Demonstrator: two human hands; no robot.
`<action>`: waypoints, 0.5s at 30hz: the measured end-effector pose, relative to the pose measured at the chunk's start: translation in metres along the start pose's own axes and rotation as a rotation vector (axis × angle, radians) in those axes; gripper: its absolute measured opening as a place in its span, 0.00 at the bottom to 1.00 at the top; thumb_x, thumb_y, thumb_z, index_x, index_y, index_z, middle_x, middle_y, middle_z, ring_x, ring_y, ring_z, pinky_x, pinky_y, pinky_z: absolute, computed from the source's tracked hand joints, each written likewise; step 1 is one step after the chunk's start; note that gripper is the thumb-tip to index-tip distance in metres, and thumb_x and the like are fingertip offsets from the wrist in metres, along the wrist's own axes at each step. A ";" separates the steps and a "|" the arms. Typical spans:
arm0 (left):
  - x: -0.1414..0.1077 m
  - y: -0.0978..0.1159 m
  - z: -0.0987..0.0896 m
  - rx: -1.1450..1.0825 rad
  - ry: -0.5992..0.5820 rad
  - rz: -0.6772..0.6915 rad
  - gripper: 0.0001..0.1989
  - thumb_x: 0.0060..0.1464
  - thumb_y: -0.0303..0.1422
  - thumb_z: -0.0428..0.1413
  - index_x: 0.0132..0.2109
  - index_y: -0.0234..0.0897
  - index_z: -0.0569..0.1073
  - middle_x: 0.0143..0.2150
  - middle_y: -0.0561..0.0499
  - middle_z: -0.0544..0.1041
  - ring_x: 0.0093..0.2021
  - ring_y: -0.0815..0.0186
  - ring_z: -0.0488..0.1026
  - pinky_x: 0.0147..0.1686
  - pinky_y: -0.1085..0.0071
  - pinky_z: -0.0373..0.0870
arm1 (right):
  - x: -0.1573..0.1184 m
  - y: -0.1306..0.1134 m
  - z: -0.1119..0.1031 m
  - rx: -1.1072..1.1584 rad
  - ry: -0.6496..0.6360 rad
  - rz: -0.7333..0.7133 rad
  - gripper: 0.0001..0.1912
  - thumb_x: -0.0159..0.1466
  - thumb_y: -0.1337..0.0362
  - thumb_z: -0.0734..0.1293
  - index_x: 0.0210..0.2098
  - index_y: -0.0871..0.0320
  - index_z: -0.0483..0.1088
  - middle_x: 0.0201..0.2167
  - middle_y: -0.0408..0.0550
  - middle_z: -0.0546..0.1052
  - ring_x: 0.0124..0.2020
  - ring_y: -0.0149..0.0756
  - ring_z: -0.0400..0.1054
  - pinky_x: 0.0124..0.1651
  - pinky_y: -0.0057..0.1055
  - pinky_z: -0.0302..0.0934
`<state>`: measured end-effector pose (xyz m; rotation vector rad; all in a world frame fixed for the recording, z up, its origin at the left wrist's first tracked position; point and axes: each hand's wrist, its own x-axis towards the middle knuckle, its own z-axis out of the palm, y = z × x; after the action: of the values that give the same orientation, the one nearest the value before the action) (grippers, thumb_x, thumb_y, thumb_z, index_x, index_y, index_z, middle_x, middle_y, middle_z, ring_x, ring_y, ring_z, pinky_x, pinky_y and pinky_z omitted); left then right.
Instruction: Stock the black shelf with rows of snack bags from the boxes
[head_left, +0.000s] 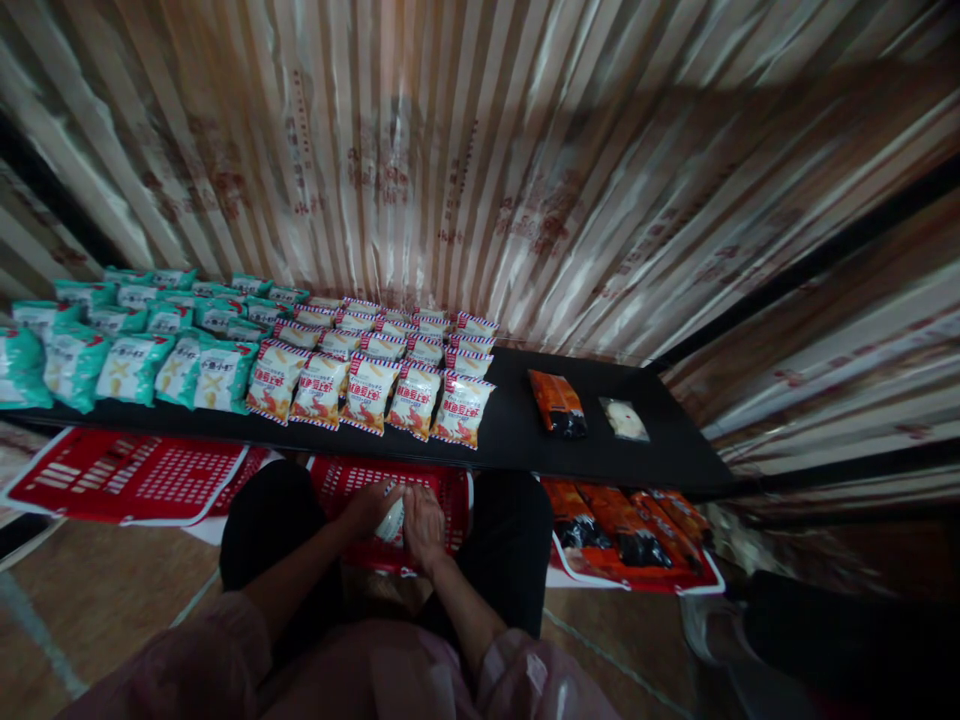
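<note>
Low between my knees, my left hand and my right hand are close together above a red plastic basket. Between them is a small, pale snack bag with a striped edge. My left fingers curl round its left side, and my right hand presses against the other side; my hands cover much of the bag. Just ahead on the black table stand rows of white-and-orange snack bags with similar striped edges. The basket's inside is partly hidden by my hands.
Teal snack bags fill the table's left end. Farther right lie an orange packet and a small clear packet. A red basket sits lower left; another basket at right holds orange packets. Striped sheeting hangs behind.
</note>
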<state>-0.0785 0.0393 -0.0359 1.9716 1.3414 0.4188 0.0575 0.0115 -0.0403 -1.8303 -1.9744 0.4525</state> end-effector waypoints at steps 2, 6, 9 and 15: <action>0.004 0.000 -0.003 0.004 -0.006 0.023 0.12 0.57 0.34 0.43 0.33 0.37 0.70 0.31 0.46 0.72 0.32 0.64 0.69 0.36 0.68 0.66 | -0.001 0.000 -0.001 0.059 -0.029 -0.002 0.24 0.68 0.60 0.44 0.33 0.57 0.67 0.32 0.50 0.74 0.38 0.36 0.68 0.45 0.30 0.57; 0.014 0.000 -0.006 0.008 0.009 0.053 0.15 0.59 0.36 0.41 0.31 0.37 0.68 0.29 0.48 0.71 0.31 0.66 0.68 0.36 0.70 0.65 | -0.003 -0.004 -0.005 0.181 -0.090 0.016 0.25 0.68 0.59 0.43 0.38 0.58 0.68 0.36 0.51 0.75 0.41 0.37 0.69 0.46 0.31 0.58; 0.018 -0.001 -0.008 0.020 0.010 0.092 0.16 0.59 0.37 0.41 0.30 0.37 0.68 0.30 0.48 0.71 0.33 0.66 0.67 0.38 0.70 0.65 | -0.003 -0.007 -0.009 0.238 -0.134 0.039 0.25 0.68 0.58 0.43 0.43 0.58 0.67 0.39 0.52 0.75 0.42 0.38 0.69 0.46 0.32 0.58; 0.016 0.000 -0.016 0.041 0.014 0.135 0.13 0.55 0.40 0.46 0.32 0.37 0.70 0.32 0.49 0.72 0.38 0.64 0.67 0.42 0.68 0.64 | -0.001 -0.006 -0.014 0.234 -0.176 0.041 0.24 0.67 0.54 0.47 0.46 0.59 0.68 0.39 0.54 0.76 0.41 0.39 0.70 0.43 0.31 0.58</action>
<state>-0.0817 0.0596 -0.0266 2.1038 1.2387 0.4721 0.0596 0.0095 -0.0257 -1.7364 -1.9032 0.8462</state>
